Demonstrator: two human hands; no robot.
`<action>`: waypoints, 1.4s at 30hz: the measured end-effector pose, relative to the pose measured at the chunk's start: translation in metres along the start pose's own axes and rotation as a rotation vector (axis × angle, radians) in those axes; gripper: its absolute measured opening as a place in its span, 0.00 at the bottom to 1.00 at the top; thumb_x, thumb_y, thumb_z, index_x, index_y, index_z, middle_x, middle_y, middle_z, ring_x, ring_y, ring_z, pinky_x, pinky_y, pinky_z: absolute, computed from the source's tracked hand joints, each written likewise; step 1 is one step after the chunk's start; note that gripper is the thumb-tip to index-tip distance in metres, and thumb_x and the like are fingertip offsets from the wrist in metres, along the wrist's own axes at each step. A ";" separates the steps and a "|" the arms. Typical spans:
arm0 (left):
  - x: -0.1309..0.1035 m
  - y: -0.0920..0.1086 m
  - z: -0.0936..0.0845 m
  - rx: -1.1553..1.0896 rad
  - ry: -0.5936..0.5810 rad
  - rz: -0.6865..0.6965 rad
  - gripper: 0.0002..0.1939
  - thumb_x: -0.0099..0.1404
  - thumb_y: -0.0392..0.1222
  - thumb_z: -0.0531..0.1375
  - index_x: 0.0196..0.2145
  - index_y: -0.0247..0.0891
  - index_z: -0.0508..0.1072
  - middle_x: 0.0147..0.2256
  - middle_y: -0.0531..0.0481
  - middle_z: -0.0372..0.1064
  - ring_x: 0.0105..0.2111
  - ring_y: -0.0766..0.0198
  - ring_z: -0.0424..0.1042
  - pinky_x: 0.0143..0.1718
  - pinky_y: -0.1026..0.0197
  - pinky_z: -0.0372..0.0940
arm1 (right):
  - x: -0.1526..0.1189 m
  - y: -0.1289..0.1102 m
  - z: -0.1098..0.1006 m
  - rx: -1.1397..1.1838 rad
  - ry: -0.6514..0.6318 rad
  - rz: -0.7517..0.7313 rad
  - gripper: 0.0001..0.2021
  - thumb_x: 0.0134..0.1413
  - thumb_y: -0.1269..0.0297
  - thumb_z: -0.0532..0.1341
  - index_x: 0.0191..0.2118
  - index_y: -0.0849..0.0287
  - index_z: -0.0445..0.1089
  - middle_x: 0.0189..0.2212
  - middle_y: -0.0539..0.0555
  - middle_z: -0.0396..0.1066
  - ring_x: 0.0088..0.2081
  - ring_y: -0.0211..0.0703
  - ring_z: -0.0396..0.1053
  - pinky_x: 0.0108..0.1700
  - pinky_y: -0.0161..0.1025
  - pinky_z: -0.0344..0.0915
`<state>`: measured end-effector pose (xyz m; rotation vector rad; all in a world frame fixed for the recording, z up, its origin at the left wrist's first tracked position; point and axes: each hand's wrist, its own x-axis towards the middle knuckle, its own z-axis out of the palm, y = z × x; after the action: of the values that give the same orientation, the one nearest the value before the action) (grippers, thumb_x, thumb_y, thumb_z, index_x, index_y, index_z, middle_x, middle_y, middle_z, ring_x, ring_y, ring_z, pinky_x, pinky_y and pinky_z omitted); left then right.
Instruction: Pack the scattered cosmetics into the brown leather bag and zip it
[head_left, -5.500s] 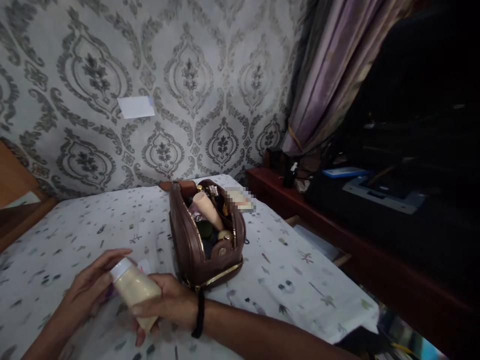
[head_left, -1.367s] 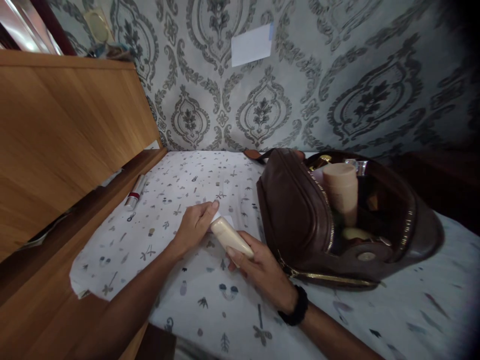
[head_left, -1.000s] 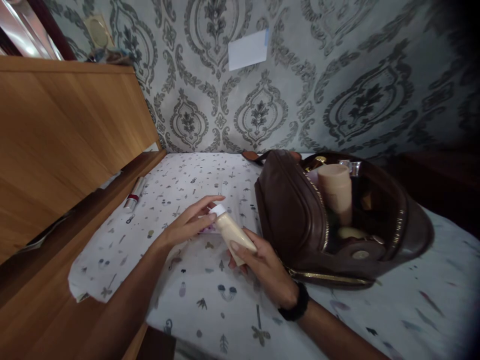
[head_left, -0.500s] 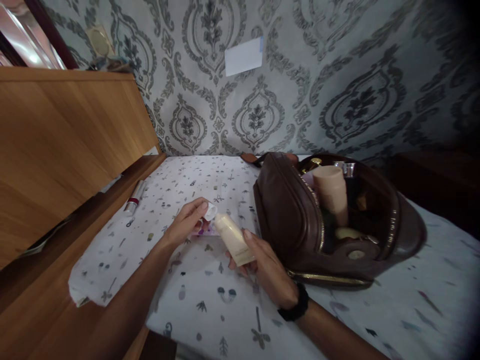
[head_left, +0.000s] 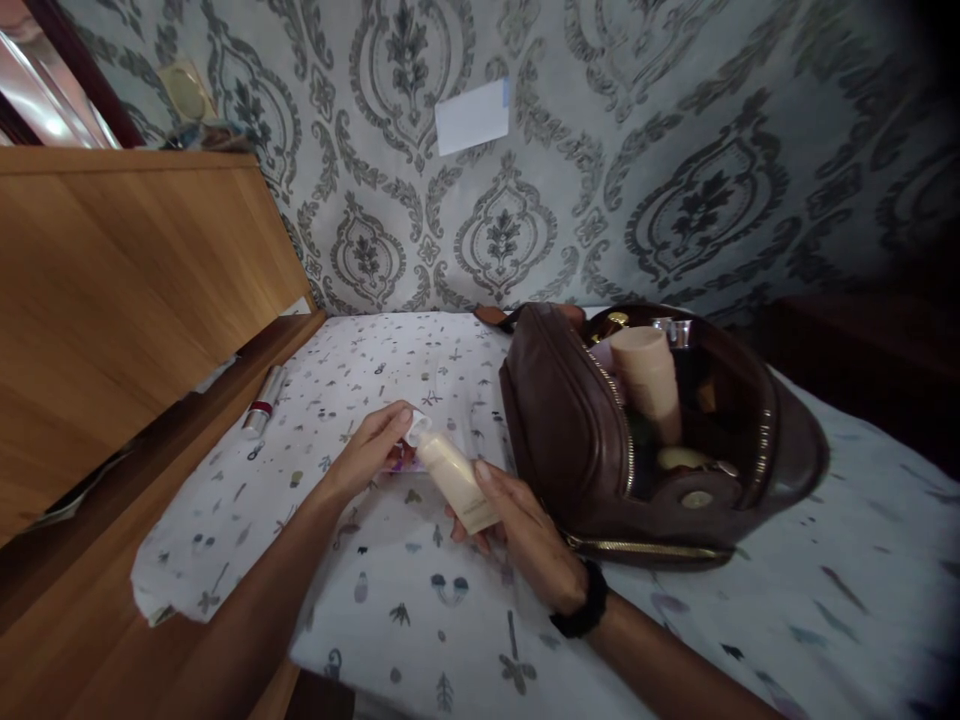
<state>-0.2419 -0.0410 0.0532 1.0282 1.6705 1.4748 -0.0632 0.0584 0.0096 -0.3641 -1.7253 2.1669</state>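
My right hand is closed around a pale cream squeeze tube, which tilts with its top toward the upper left. My left hand pinches a white cap between thumb and fingers at the tube's top end. Whether the cap is joined to the tube I cannot tell. Below the left fingertips a purple-and-pink patterned item shows in part; the hand and tube hide the remainder of it.
A brown leather bag stands unzipped at the right, with a peach-coloured bottle and other items inside. A silver tube with a red band lies at the left on the patterned sheet. A wooden panel rises at far left.
The white cap has turned slightly in my left fingers, showing less of its face. Both hands keep their grips. The whole view has shifted a little.
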 end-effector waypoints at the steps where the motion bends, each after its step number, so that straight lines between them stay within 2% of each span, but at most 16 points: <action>1: 0.000 0.000 0.000 0.009 -0.003 0.002 0.25 0.64 0.65 0.56 0.35 0.37 0.69 0.24 0.55 0.62 0.21 0.72 0.61 0.19 0.71 0.52 | 0.000 0.000 0.000 0.004 0.002 0.004 0.29 0.58 0.35 0.53 0.35 0.61 0.67 0.23 0.53 0.71 0.21 0.36 0.65 0.20 0.32 0.57; 7: -0.002 0.004 0.000 0.038 -0.027 0.004 0.24 0.65 0.65 0.56 0.35 0.38 0.69 0.24 0.55 0.61 0.20 0.72 0.60 0.19 0.71 0.53 | -0.001 -0.001 0.001 0.010 0.009 0.015 0.29 0.58 0.35 0.54 0.34 0.61 0.67 0.23 0.53 0.70 0.21 0.36 0.66 0.20 0.32 0.57; 16: -0.003 0.006 -0.003 0.066 -0.102 0.087 0.20 0.66 0.59 0.58 0.39 0.37 0.69 0.26 0.55 0.60 0.23 0.71 0.59 0.20 0.70 0.53 | 0.000 -0.003 0.001 -0.031 -0.013 0.001 0.28 0.59 0.35 0.52 0.33 0.61 0.66 0.24 0.52 0.70 0.21 0.35 0.65 0.19 0.32 0.56; 25: -0.003 0.006 -0.002 0.163 -0.078 0.114 0.18 0.65 0.56 0.61 0.39 0.36 0.70 0.28 0.54 0.60 0.24 0.71 0.58 0.22 0.69 0.54 | -0.003 -0.005 0.002 -0.228 0.018 -0.055 0.29 0.61 0.35 0.48 0.32 0.59 0.65 0.20 0.50 0.68 0.18 0.33 0.58 0.21 0.32 0.56; 28: -0.004 0.010 -0.002 0.134 -0.088 0.127 0.17 0.64 0.54 0.62 0.42 0.37 0.72 0.30 0.53 0.63 0.26 0.70 0.60 0.25 0.69 0.56 | -0.003 -0.005 0.003 -0.125 0.017 -0.026 0.29 0.59 0.35 0.51 0.32 0.60 0.65 0.21 0.51 0.69 0.18 0.34 0.61 0.20 0.32 0.55; 31: -0.007 0.017 -0.004 0.079 -0.148 0.156 0.20 0.63 0.52 0.64 0.48 0.39 0.74 0.35 0.49 0.67 0.29 0.67 0.65 0.29 0.68 0.60 | -0.002 -0.008 0.003 0.056 -0.003 0.041 0.29 0.57 0.34 0.53 0.35 0.61 0.67 0.23 0.53 0.71 0.20 0.37 0.67 0.18 0.32 0.54; 34: -0.009 0.020 -0.008 0.042 -0.196 0.178 0.21 0.62 0.50 0.64 0.52 0.40 0.74 0.39 0.46 0.70 0.31 0.65 0.67 0.31 0.66 0.62 | -0.003 -0.010 0.004 0.114 -0.011 0.051 0.29 0.57 0.35 0.54 0.35 0.62 0.67 0.22 0.54 0.72 0.19 0.37 0.67 0.18 0.32 0.53; 36: -0.008 0.018 -0.009 0.046 -0.179 0.193 0.22 0.63 0.51 0.64 0.51 0.40 0.75 0.40 0.46 0.70 0.31 0.66 0.67 0.31 0.66 0.63 | -0.003 -0.011 0.004 0.111 -0.007 0.036 0.28 0.58 0.36 0.54 0.35 0.62 0.67 0.21 0.53 0.71 0.20 0.36 0.67 0.19 0.32 0.54; 40: -0.002 0.007 -0.006 0.010 -0.090 0.169 0.23 0.63 0.59 0.61 0.45 0.37 0.77 0.32 0.49 0.68 0.25 0.69 0.63 0.24 0.68 0.60 | -0.003 -0.008 0.004 0.072 -0.021 0.013 0.29 0.58 0.35 0.54 0.35 0.62 0.68 0.22 0.53 0.71 0.20 0.36 0.67 0.19 0.32 0.54; 42: -0.001 0.005 -0.003 -0.004 -0.050 0.144 0.21 0.61 0.58 0.63 0.41 0.37 0.76 0.30 0.51 0.68 0.23 0.70 0.63 0.22 0.68 0.59 | -0.002 -0.006 0.003 0.038 -0.036 0.011 0.30 0.59 0.35 0.53 0.34 0.62 0.68 0.21 0.53 0.71 0.19 0.35 0.65 0.19 0.32 0.54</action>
<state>-0.2441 -0.0429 0.0583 1.1951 1.5866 1.5300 -0.0620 0.0557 0.0164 -0.3264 -1.7022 2.2239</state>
